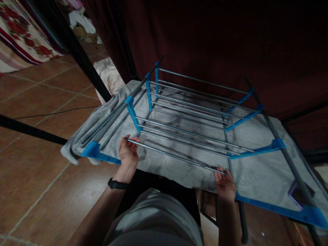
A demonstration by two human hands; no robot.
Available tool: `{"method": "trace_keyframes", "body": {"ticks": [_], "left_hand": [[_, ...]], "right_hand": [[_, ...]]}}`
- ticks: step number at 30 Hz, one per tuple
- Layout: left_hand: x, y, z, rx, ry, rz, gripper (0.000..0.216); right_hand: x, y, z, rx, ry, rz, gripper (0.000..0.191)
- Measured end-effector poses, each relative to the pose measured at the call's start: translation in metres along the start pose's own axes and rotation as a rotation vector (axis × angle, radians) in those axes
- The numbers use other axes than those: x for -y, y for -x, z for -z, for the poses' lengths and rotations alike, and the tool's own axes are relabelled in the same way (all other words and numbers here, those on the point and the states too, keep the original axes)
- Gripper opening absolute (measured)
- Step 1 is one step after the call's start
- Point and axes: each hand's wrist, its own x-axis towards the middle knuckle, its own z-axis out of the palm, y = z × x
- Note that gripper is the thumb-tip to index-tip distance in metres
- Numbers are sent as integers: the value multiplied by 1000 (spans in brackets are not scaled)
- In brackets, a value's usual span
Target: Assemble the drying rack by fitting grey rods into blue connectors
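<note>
A folding drying rack with grey metal rods [189, 130] and blue plastic brackets [258, 150] stands in front of me. A grey towel [258, 177] lies spread across its lower level. My left hand [128, 153] is curled round the left end of the nearest metal rod [176, 156]. My right hand [224, 184] pinches the right end of the same rod. A black band sits on my left wrist [117, 184].
Terracotta tile floor [38, 177] spreads to the left, with a black pole [30, 130] crossing it. A dark red curtain [230, 41] hangs behind the rack. A striped cloth [109, 77] and a floral fabric [23, 37] lie at the upper left.
</note>
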Motion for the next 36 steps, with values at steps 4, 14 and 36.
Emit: {"method": "trace_keyframes", "body": {"ticks": [4,14,36], "left_hand": [[-3,2,-3,48,-1,-18,33],[-9,7,-6,67,-16,3,28],[-1,37,-9,166,-16,174,24]], "right_hand": [[0,1,-2,-53,0,-12,14],[1,-9,3,-110,0,-61,7],[3,-10,1,-102,-50,-110,3]]}}
